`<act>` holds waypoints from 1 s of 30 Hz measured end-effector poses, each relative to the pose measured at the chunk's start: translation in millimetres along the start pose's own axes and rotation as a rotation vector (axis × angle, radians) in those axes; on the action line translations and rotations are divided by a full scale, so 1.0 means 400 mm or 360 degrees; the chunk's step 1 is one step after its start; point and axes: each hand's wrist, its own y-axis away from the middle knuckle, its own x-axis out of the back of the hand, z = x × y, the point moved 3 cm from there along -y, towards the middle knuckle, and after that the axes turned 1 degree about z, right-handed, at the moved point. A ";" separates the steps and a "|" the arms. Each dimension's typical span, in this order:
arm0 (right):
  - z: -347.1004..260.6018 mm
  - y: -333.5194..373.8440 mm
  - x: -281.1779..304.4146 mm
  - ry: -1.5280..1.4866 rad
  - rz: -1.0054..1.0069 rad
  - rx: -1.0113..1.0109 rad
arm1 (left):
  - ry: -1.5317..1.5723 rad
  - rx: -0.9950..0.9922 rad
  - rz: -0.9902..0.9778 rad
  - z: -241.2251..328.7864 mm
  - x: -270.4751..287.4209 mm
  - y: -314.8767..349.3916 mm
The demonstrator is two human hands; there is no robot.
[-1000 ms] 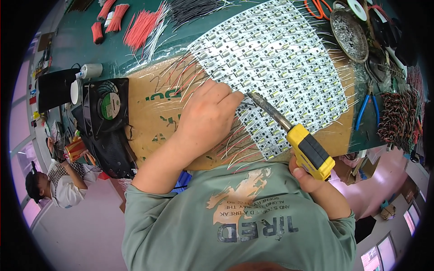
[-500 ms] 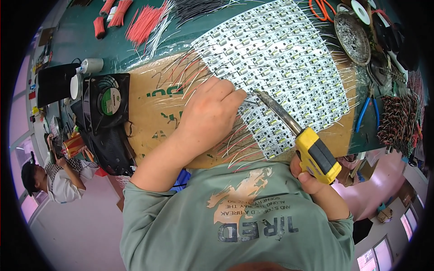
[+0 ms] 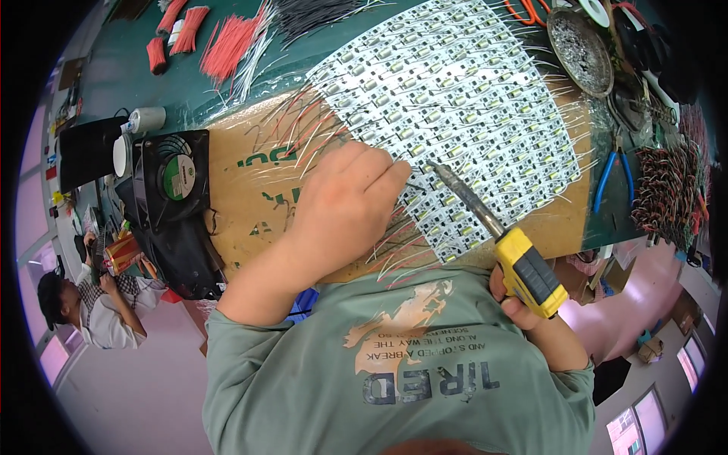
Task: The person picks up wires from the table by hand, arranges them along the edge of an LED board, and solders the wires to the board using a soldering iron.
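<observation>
A large white sheet of small circuit boards lies on brown cardboard, with red, white and dark wires along its edges. My left hand is closed in a pinch over the sheet's left edge, and a thin black wire sticks out at its fingertips. Its thumb side is partly hidden. A yellow and black soldering gun is gripped by my right hand near the sheet's lower edge. The metal tip points up and left, close to my left fingertips; whether it touches a board I cannot tell.
The cardboard covers the green table. A black fan stands left. Bundles of red wires and black wires lie at the back. Right are a round metal dish, blue-handled pliers and piled wired parts. Another person sits left.
The soldering tip has shifted slightly down relative to the boards, and my left hand has moved slightly down and left. Both grips stay the same. The whole view has shifted a little.
</observation>
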 end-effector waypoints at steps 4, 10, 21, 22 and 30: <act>-0.009 0.004 0.002 0.0158 0.0036 0.0027 | -0.0116 -0.0083 0.0031 0.025 0.017 -0.004; -0.001 0.008 -0.002 0.0072 0.0032 -0.0026 | -0.0007 -0.0084 -0.0095 0.024 -0.003 0.004; 0.004 0.001 -0.005 0.0191 0.0038 -0.0025 | -0.0083 0.0013 -0.0101 0.009 -0.033 0.017; 0.007 0.004 -0.005 0.0212 0.0043 -0.0036 | -0.0086 0.0012 -0.0104 0.010 -0.033 0.016; 0.011 0.009 -0.001 0.0309 0.0005 -0.0054 | -0.0068 0.0014 -0.0081 0.012 -0.034 0.015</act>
